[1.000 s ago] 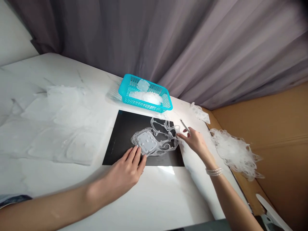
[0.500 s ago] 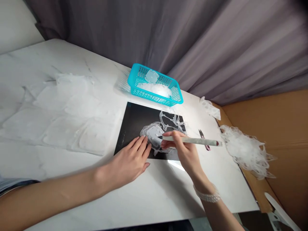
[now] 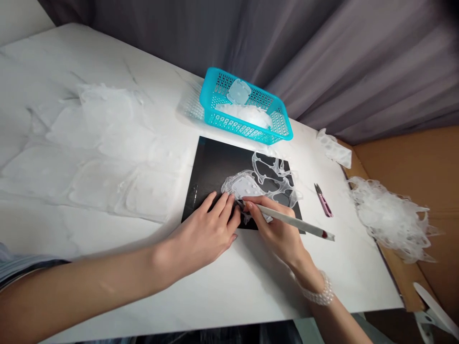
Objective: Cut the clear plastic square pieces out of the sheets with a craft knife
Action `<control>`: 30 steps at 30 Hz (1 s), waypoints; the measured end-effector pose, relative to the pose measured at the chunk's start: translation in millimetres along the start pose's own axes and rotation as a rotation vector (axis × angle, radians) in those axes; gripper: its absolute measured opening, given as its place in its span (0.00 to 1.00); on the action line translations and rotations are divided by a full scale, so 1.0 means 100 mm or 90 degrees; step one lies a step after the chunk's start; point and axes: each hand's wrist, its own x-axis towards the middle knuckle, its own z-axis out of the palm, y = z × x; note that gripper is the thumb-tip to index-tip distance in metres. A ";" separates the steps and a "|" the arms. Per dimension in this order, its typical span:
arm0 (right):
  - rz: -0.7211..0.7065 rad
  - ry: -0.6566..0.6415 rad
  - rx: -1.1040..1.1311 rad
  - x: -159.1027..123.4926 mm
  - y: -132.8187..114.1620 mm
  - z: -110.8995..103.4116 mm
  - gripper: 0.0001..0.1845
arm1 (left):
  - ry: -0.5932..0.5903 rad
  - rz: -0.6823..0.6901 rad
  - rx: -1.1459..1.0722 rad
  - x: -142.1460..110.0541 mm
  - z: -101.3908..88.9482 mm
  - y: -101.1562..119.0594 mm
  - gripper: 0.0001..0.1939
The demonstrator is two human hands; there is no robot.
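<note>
Pressing flat, the left hand [image 3: 202,239] holds the clear piece [image 3: 241,186] down on the black mat [image 3: 208,179] in the head view. Its fingers [image 3: 222,205] are spread and unclenched, with the fingertips on the near edge of the piece; it grasps nothing.

The right hand [image 3: 276,229] is clenched in a pen grip on a slim white knife [image 3: 294,220]. The knife slants across the hand, its red-marked end pointing away to the right. Its tip [image 3: 239,203] is at the piece, just beside the left fingertips; the exact contact is too small to tell. A pearl bracelet [image 3: 319,291] circles the right wrist.

The piece lies on the mat, joined to a looped clear web [image 3: 272,174] that spreads toward the far edge. The mat rests on a white table [image 3: 107,296].

Beyond the mat sits a blue basket [image 3: 244,128] holding a square clear piece [image 3: 238,91] and a white mass [image 3: 244,114]. Clear sheets [image 3: 107,143] lie left of the mat. To the right lie pink snips [image 3: 323,200], a perforated strip [image 3: 333,148] and a heap of offcuts [image 3: 389,220].
</note>
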 end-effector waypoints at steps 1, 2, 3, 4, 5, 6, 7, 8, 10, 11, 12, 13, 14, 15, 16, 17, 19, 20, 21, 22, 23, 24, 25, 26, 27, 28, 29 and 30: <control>-0.012 0.007 -0.011 0.01 0.00 0.01 0.09 | 0.006 -0.004 0.005 0.00 0.01 0.01 0.25; -0.026 0.018 -0.022 0.02 0.00 0.03 0.09 | 0.014 -0.007 0.010 -0.01 0.02 0.01 0.25; -0.040 0.029 -0.033 0.03 0.00 0.04 0.09 | 0.021 -0.009 0.014 -0.01 0.03 0.02 0.26; -0.051 0.041 -0.043 0.04 0.00 0.06 0.09 | 0.025 -0.011 0.019 -0.01 0.04 0.02 0.26; -0.061 0.051 -0.053 0.04 0.00 0.07 0.08 | 0.028 -0.011 0.023 0.00 0.05 0.02 0.26; -0.067 0.058 -0.063 0.03 -0.01 0.08 0.08 | 0.030 -0.009 0.027 0.00 0.05 0.02 0.26; -0.068 0.063 -0.074 0.02 -0.02 0.09 0.08 | 0.031 -0.007 0.030 0.00 0.05 0.02 0.26; -0.065 0.063 -0.084 -0.01 -0.02 0.08 0.08 | 0.031 -0.004 0.032 0.00 0.05 0.02 0.26; -0.059 0.058 -0.098 -0.08 -0.04 0.07 0.08 | 0.030 0.001 0.036 0.00 0.04 0.01 0.26; -0.059 0.056 -0.102 -0.12 -0.04 0.06 0.08 | 0.029 0.004 0.038 0.00 0.04 0.01 0.26; -0.061 0.056 -0.103 -0.16 -0.04 0.05 0.08 | 0.029 0.007 0.040 0.00 0.04 0.01 0.26; -0.067 0.060 -0.103 -0.18 -0.03 0.04 0.07 | 0.028 0.012 0.042 -0.01 0.04 0.01 0.26; -0.078 0.067 -0.105 -0.20 -0.02 0.05 0.07 | 0.028 0.016 0.044 -0.01 0.04 0.00 0.26; -0.094 0.075 -0.109 -0.20 -0.01 0.06 0.07 | 0.028 0.019 0.046 -0.01 0.03 0.00 0.26; -0.114 0.082 -0.114 -0.19 0.01 0.08 0.07 | 0.029 0.021 0.045 0.00 0.03 0.00 0.25; -0.136 0.088 -0.119 -0.17 0.03 0.10 0.07 | 0.030 0.021 0.041 0.01 0.03 -0.01 0.25; -0.173 0.099 -0.126 -0.13 0.07 0.14 0.08 | 0.033 0.015 0.021 0.03 0.01 -0.03 0.24; -0.183 0.103 -0.127 -0.11 0.09 0.16 0.08 | 0.035 0.011 0.006 0.04 0.00 -0.04 0.24; -0.187 0.106 -0.127 -0.10 0.10 0.17 0.08 | 0.037 0.008 -0.009 0.05 -0.01 -0.05 0.23; -0.189 0.108 -0.126 -0.10 0.10 0.18 0.08 | 0.039 0.008 -0.022 0.06 -0.02 -0.07 0.23; -0.188 0.108 -0.124 -0.10 0.10 0.18 0.08 | 0.039 0.009 -0.033 0.07 -0.02 -0.08 0.23; -0.187 0.105 -0.123 -0.11 0.10 0.18 0.08 | 0.039 0.012 -0.039 0.08 -0.03 -0.08 0.22; -0.187 0.102 -0.122 -0.12 0.09 0.17 0.09 | 0.038 0.014 -0.043 0.08 -0.03 -0.09 0.22; -0.188 0.099 -0.122 -0.12 0.08 0.16 0.09 | 0.038 0.013 -0.044 0.09 -0.03 -0.09 0.22; -0.189 0.098 -0.122 -0.12 0.08 0.16 0.09 | 0.037 0.009 -0.044 0.09 -0.02 -0.09 0.21; -0.191 0.096 -0.122 -0.12 0.08 0.16 0.09 | 0.034 0.004 -0.044 0.09 -0.02 -0.09 0.21; -0.195 0.096 -0.121 -0.12 0.08 0.16 0.09 | 0.031 -0.001 -0.045 0.08 -0.01 -0.08 0.21; -0.200 0.097 -0.122 -0.11 0.09 0.16 0.09 | 0.027 -0.006 -0.047 0.08 -0.01 -0.08 0.21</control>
